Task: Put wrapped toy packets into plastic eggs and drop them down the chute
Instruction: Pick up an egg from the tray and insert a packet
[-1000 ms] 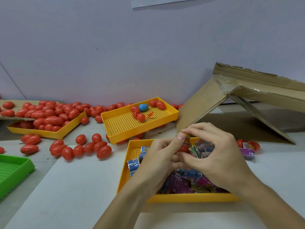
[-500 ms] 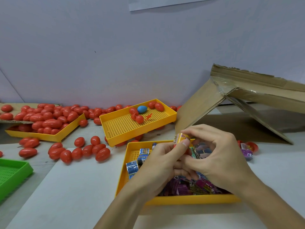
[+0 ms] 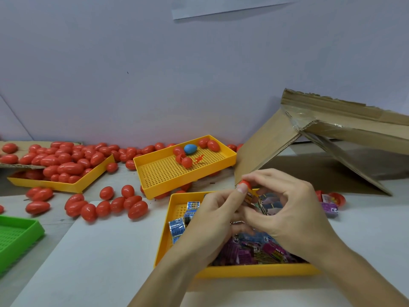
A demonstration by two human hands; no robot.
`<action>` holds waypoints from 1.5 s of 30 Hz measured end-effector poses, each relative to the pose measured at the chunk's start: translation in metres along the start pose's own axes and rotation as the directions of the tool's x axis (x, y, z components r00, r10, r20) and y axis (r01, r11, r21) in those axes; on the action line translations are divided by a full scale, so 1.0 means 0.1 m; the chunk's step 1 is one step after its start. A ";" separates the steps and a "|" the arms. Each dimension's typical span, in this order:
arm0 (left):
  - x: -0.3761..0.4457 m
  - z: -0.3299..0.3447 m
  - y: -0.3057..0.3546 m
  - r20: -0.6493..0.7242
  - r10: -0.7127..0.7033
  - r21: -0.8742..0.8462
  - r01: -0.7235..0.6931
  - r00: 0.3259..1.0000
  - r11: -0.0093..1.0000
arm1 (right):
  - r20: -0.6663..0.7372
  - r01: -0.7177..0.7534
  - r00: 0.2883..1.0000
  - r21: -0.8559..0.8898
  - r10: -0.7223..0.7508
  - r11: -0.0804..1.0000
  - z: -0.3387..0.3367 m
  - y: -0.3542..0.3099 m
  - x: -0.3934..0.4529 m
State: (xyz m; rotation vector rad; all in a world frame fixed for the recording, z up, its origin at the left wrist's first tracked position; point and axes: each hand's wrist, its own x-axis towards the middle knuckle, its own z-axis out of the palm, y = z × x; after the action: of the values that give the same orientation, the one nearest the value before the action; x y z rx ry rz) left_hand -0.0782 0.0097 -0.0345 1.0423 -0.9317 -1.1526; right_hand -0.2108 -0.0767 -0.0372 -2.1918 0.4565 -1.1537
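- Head view: the left hand [image 3: 212,220] and right hand [image 3: 285,209] together pinch a red egg [image 3: 245,183] with a yellow packet [image 3: 250,196], just above the packet tray [image 3: 254,272] at six o'clock.
- Looks mid-fill to me; the cardboard chute [image 3: 265,149] waits at two o'clock, and loose eggs [image 3: 106,204] heaped at nine o'clock remain.

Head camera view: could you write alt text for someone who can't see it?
Two hands, left hand and right hand, press a yellow packet into a red egg above a yellow tray of packets. Loose red eggs lie left; a cardboard chute stands right.
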 end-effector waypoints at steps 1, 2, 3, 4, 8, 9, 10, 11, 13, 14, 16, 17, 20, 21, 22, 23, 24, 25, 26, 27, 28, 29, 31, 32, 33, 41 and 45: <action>0.00 0.00 0.00 -0.002 0.008 0.002 -0.008 1.000 1.000 | -0.004 0.013 1.000 -0.018 -0.013 1.000 0.01 0.00 0.00; 0.00 0.01 -0.01 -0.004 0.017 0.006 -0.017 1.000 1.000 | -0.011 0.028 1.000 -0.033 -0.028 0.999 0.02 0.00 -0.01; 0.00 0.01 -0.02 -0.006 0.026 0.006 -0.026 1.000 1.000 | -0.019 0.039 0.999 -0.045 -0.039 0.998 0.04 0.00 -0.01; 0.00 0.01 -0.02 -0.011 0.033 0.002 -0.033 0.999 0.999 | -0.028 0.044 0.999 -0.054 -0.046 0.998 0.06 -0.01 -0.01; 0.00 0.00 -0.04 -0.015 0.043 0.002 -0.043 0.999 0.999 | -0.064 0.047 0.997 -0.067 -0.051 0.997 0.09 -0.06 -0.01; -0.01 0.00 -0.04 -0.009 0.041 -0.006 -0.041 0.999 0.999 | -0.065 0.042 0.997 -0.061 -0.046 0.997 0.09 -0.06 -0.01; 0.00 0.00 -0.04 -0.004 0.036 -0.020 -0.036 0.999 0.999 | -0.062 0.034 0.997 -0.047 -0.037 0.998 0.08 -0.06 -0.02; 0.00 -0.01 -0.05 0.001 0.027 -0.036 -0.027 1.000 0.999 | -0.056 0.020 0.998 -0.018 -0.021 1.000 0.07 -0.06 -0.02; 0.01 -0.01 -0.04 0.011 0.008 -0.059 -0.007 1.000 0.998 | -0.037 -0.027 0.999 0.070 0.029 0.997 0.05 -0.05 -0.02; 0.02 -0.02 -0.03 0.008 0.000 -0.066 0.000 1.000 0.998 | -0.025 -0.050 0.998 0.107 0.053 0.993 0.04 -0.06 -0.02; 0.04 -0.04 -0.04 -0.008 -0.006 -0.082 0.006 1.000 0.997 | -0.004 -0.077 0.997 0.146 0.079 0.986 0.03 -0.06 -0.02; 0.04 -0.04 -0.04 -0.018 -0.006 -0.086 0.004 1.000 0.996 | 0.005 -0.083 0.996 0.153 0.083 0.985 0.03 -0.06 -0.02; 0.03 -0.05 -0.08 -0.050 0.008 -0.057 -0.011 0.999 0.998 | 0.016 -0.096 0.995 0.139 0.095 0.986 0.05 -0.05 -0.02; 0.03 -0.05 -0.10 -0.058 0.012 -0.047 -0.015 0.998 0.999 | 0.013 -0.099 0.995 0.128 0.098 0.987 0.06 -0.04 -0.02; 0.02 -0.04 -0.10 -0.064 0.017 -0.042 -0.019 0.998 0.999 | 0.012 -0.101 0.995 0.121 0.100 0.987 0.07 -0.04 -0.03; 0.03 -0.05 -0.10 -0.067 0.017 -0.039 -0.019 0.998 0.999 | 0.014 -0.105 0.994 0.119 0.104 0.987 0.08 -0.04 -0.03; 0.03 -0.05 -0.10 -0.069 0.008 -0.042 -0.011 0.998 0.999 | 0.017 -0.107 0.994 0.120 0.105 0.987 0.08 -0.04 -0.03; 0.04 -0.05 -0.08 -0.069 -0.003 -0.049 0.000 0.998 0.999 | 0.021 -0.102 0.995 0.117 0.100 0.988 0.07 -0.05 -0.03; 0.05 -0.05 -0.07 -0.064 -0.010 -0.054 0.006 0.998 0.999 | 0.025 -0.090 0.996 0.106 0.088 0.990 0.06 -0.05 -0.02; 0.05 -0.05 -0.07 -0.054 -0.011 -0.047 0.008 0.998 0.999 | 0.030 -0.075 0.997 0.090 0.072 0.993 0.04 -0.06 -0.02; 0.04 -0.04 -0.06 -0.049 -0.007 -0.032 0.006 0.999 0.999 | 0.035 -0.061 0.998 0.074 0.058 0.995 0.03 -0.06 -0.02; 0.03 -0.04 -0.07 -0.050 -0.004 -0.013 0.004 0.999 1.000 | 0.038 -0.051 0.998 0.061 0.049 0.997 0.03 -0.06 -0.01; 0.01 -0.03 -0.09 -0.054 0.006 0.034 -0.004 0.999 0.999 | 0.033 -0.040 0.999 0.040 0.038 0.998 0.03 -0.07 -0.01; 0.01 -0.03 -0.10 -0.061 0.012 0.059 -0.009 0.998 0.998 | 0.025 -0.036 0.999 0.030 0.035 0.999 0.05 -0.07 -0.02; 0.01 -0.03 -0.11 -0.075 0.014 0.080 -0.008 0.997 0.997 | 0.015 -0.032 0.999 0.021 0.032 0.999 0.06 -0.08 -0.02; 0.02 -0.07 -0.15 -0.100 0.015 0.077 -0.007 0.995 0.997 | -0.025 -0.011 1.000 0.001 0.011 1.000 0.10 -0.09 -0.04; 0.05 -0.05 -0.09 -0.103 -0.010 -0.027 0.008 0.995 1.000 | -0.033 -0.032 0.999 0.017 0.033 0.999 0.11 -0.08 -0.04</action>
State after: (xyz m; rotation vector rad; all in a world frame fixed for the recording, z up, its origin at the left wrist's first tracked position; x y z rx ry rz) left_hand -0.0746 0.0051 -0.0441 1.0748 -0.8289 -1.1056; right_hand -0.2039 -0.0647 -0.0387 -2.1463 0.4930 -1.1740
